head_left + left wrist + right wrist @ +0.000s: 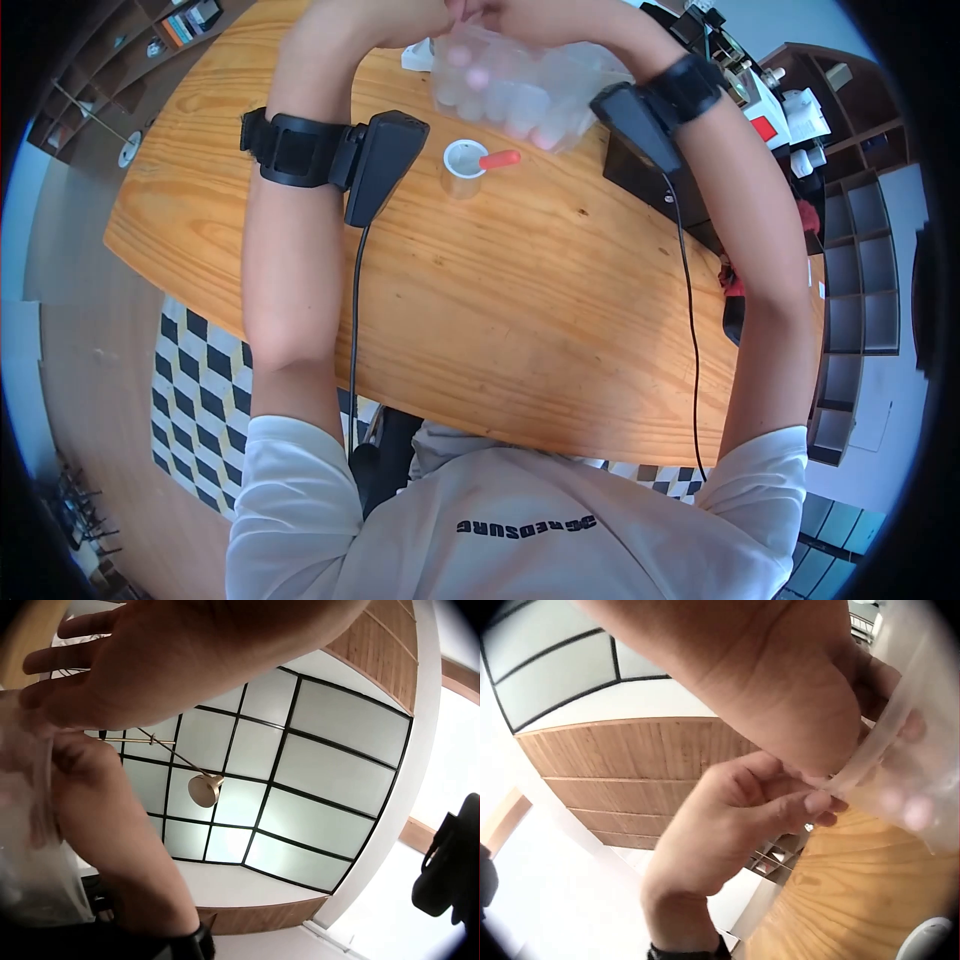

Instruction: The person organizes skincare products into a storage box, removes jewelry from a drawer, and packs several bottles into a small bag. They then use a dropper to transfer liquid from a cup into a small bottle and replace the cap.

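A clear plastic bag (520, 90) holding white and pink balls hangs over the table's far side. At its upper edge, my left hand (425, 18) and right hand (535, 20) meet, partly cut off by the frame. In the right wrist view, the left hand (720, 825) pinches the bag's rim (885, 724) between thumb and fingers, while the right hand (772, 682) curls its fingers over it. The left wrist view has the left hand (172, 660) with several fingers extended beside the bag (30, 847) and the right hand (97, 795) gripping it.
Nearer me than the bag, a small white-rimmed cup (463, 180) with a red-handled item (500, 158) stands on the wooden table (480, 310). A dark box (645, 190) and assorted items are at the right. Cables hang from both wrist cameras.
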The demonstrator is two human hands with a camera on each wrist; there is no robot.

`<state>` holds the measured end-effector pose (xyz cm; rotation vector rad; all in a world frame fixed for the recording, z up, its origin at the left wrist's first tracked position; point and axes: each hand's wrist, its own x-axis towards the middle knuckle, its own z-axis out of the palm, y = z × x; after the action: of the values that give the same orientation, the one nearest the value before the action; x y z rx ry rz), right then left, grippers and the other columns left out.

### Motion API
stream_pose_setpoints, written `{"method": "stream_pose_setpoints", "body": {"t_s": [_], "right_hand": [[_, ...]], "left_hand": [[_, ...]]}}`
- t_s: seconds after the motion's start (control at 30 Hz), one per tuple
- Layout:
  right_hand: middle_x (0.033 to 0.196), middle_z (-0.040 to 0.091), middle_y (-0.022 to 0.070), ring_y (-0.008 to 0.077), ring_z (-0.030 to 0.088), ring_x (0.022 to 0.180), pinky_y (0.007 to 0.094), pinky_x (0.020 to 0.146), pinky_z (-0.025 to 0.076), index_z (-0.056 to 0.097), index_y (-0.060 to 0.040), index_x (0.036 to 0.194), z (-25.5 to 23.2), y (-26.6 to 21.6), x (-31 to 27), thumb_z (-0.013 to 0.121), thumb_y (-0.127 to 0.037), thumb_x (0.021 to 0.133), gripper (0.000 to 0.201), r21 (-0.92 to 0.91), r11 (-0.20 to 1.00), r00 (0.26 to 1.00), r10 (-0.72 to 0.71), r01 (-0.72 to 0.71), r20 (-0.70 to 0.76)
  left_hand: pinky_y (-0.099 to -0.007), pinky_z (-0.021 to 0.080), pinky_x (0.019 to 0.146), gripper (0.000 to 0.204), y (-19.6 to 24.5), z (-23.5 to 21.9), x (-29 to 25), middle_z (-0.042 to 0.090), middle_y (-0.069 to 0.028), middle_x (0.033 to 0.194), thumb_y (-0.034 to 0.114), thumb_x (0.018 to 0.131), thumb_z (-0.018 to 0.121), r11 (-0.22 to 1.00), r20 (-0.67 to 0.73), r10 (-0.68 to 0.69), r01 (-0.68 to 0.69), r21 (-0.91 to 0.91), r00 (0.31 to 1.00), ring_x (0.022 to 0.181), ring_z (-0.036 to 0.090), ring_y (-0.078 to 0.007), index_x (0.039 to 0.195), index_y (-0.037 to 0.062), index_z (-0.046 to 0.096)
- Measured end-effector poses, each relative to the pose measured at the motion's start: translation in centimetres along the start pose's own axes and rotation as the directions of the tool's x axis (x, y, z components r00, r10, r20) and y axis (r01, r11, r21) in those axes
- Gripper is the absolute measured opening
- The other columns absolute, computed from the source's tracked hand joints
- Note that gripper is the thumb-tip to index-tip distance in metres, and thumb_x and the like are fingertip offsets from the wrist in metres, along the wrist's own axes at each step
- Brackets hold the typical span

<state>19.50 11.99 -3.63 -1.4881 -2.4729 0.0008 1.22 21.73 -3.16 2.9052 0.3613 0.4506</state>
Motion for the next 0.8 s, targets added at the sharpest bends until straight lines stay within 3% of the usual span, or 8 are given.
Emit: {"method": "stream_pose_setpoints", "body": {"t_s": [0.13, 0.2, 0.27, 0.37, 0.53, 0.6, 0.73, 0.8], "right_hand": [[0.093, 0.073, 0.0209, 0.0358, 0.071, 0.085, 0.0434, 0.071, 0.054, 0.075, -0.0046, 0.097, -4.6, -8.1, -2.8, 0.061, -0.008, 0.085, 0.019, -0.133, 0.879, 0.867, 0.408, -0.458, -0.287], [0.097, 0.074, 0.0243, 0.0332, 0.074, 0.087, 0.0427, 0.075, 0.057, 0.076, -0.0044, 0.104, -6.6, -12.2, -4.3, 0.064, -0.01, 0.085, 0.023, 0.174, 0.742, 0.693, 0.669, -0.648, -0.271], [0.084, 0.071, 0.014, 0.0218, 0.068, 0.077, 0.0359, 0.069, 0.052, 0.075, -0.0047, 0.104, -3.1, -12.7, -6.9, 0.062, -0.006, 0.088, 0.021, 0.209, 0.734, 0.642, 0.671, -0.646, -0.372], [0.069, 0.066, 0.0029, 0.0056, 0.059, 0.064, 0.0262, 0.06, 0.046, 0.074, -0.0049, 0.104, 1.9, -12.7, -10.7, 0.057, -0.003, 0.091, 0.022, 0.351, 0.681, 0.593, 0.733, -0.643, -0.335], [0.083, 0.073, 0.0091, 0.0133, 0.067, 0.068, 0.032, 0.062, 0.053, 0.074, -0.0062, 0.109, 8.7, -9.8, -13.9, 0.06, -0.014, 0.093, 0.023, 0.478, 0.576, 0.599, 0.791, -0.663, -0.122], [0.087, 0.073, 0.0076, 0.0134, 0.065, 0.07, 0.0307, 0.066, 0.055, 0.071, -0.0058, 0.119, 10.3, -9.2, -14.1, 0.06, -0.012, 0.096, 0.027, 0.73, 0.36, 0.523, 0.852, -0.581, -0.004], [0.092, 0.073, 0.0076, 0.0149, 0.068, 0.074, 0.0305, 0.072, 0.056, 0.067, -0.0044, 0.125, 13.5, -8.5, -14.8, 0.062, -0.011, 0.097, 0.03, 0.831, 0.323, 0.523, 0.851, -0.452, -0.047], [0.095, 0.073, 0.009, 0.017, 0.072, 0.08, 0.0312, 0.077, 0.056, 0.068, -0.0042, 0.124, 15.2, -8.7, -14.6, 0.065, -0.011, 0.095, 0.03, 0.692, 0.542, 0.483, 0.819, -0.477, -0.309]], "left_hand": [[-0.0447, 0.055, 0.075, 0.019, 0.9, -0.4, -0.2, 0.073, -0.023, 0.09, 0.017, 0.09, 0.063, 0.982, -0.117, 0.027, -0.048, -0.181, 0.993, 0.089, 0.072, -0.035, 0.097, 0.0038, 0.075], [-0.0441, 0.055, 0.076, 0.021, 1.6, -1.2, -0.4, 0.074, -0.0225, 0.093, 0.019, 0.091, 0.063, 0.978, -0.045, 0.017, -0.026, -0.208, 0.999, 0.091, 0.073, -0.0328, 0.103, 0.0046, 0.074], [-0.042, 0.056, 0.08, 0.03, 1.9, -1.7, -0.6, 0.076, -0.0211, 0.098, 0.024, 0.088, 0.071, 0.998, 0.384, -0.017, 0.041, -0.055, 0.923, 0.095, 0.073, -0.032, 0.113, 0.008, 0.074], [-0.0392, 0.056, 0.079, 0.026, 0.5, 2.2, 0.3, 0.074, -0.0161, 0.096, 0.006, 0.088, 0.058, 0.946, 0.456, 0.146, 0.012, -0.325, 0.878, 0.085, 0.071, -0.0269, 0.109, -0.0016, 0.072], [-0.0365, 0.056, 0.08, 0.026, 1.6, 4.2, 0.9, 0.074, -0.0121, 0.099, 0.009, 0.092, 0.058, 0.968, 0.48, 0.093, 0.034, -0.249, 0.872, 0.087, 0.07, -0.0226, 0.112, -0.0037, 0.069], [-0.036, 0.056, 0.081, 0.027, 1.9, 4.3, 1.0, 0.074, -0.0125, 0.102, 0.009, 0.093, 0.058, 0.966, 0.502, 0.072, 0.065, -0.251, 0.862, 0.088, 0.07, -0.0227, 0.114, -0.0035, 0.069], [-0.036, 0.055, 0.083, 0.028, 2.1, 4.8, 1.3, 0.074, -0.012, 0.104, 0.011, 0.094, 0.058, 0.982, 0.54, 0.036, 0.072, -0.176, 0.841, 0.09, 0.069, -0.0209, 0.117, -0.0023, 0.068], [-0.0362, 0.054, 0.084, 0.029, 2.2, 5.1, 1.6, 0.074, -0.0116, 0.105, 0.012, 0.095, 0.058, 0.988, 0.558, 0.013, 0.074, -0.134, 0.83, 0.09, 0.069, -0.0205, 0.118, -0.0017, 0.068]]}}
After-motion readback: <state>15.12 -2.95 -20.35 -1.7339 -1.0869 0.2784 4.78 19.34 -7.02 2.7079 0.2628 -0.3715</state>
